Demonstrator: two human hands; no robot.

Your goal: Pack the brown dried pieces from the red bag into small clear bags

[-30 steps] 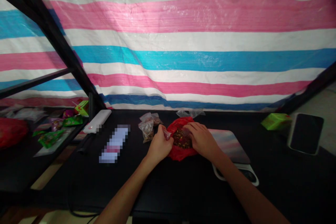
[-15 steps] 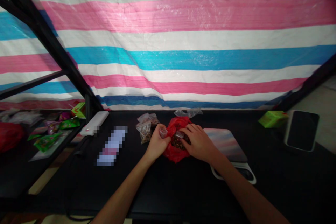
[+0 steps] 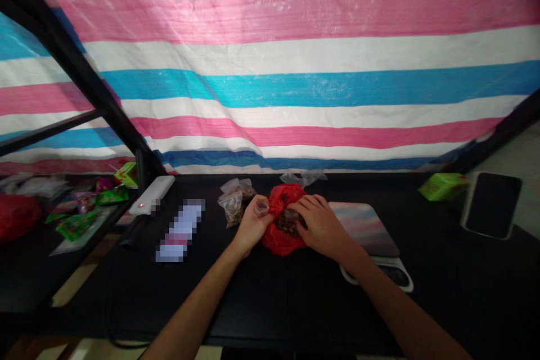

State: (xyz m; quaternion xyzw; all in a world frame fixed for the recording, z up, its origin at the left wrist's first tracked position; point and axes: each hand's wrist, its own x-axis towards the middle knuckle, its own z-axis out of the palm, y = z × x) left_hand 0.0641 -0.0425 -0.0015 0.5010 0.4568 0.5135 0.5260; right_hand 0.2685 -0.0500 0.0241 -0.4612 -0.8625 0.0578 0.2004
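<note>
A red plastic bag (image 3: 283, 243) lies open on the black table, with small brown dried pieces (image 3: 287, 226) inside. My left hand (image 3: 250, 226) is closed at the bag's left side, around a small clear plastic bag (image 3: 261, 207) whose mouth looks rounded open. Over the brown pieces, my right hand (image 3: 321, 224) curls with its fingers inside the red bag's opening. It grips a small clear plastic piece (image 3: 291, 216); its exact kind is hard to make out. Left of the red bag sit several filled zip bags (image 3: 232, 205), close to my left hand.
Behind the red bag lie empty clear bags (image 3: 304, 178). A kitchen scale (image 3: 403, 273) with a flat pinkish-grey top (image 3: 365, 228) is at right, near a green box (image 3: 442, 187) and a phone (image 3: 493, 205). A white power strip (image 3: 152, 194) and candy packets (image 3: 80, 225) are left.
The view has tilted slightly. The clear bag in my left hand now shows a rounder opening. My right hand stays over the brown pieces with only a slight shift.
</note>
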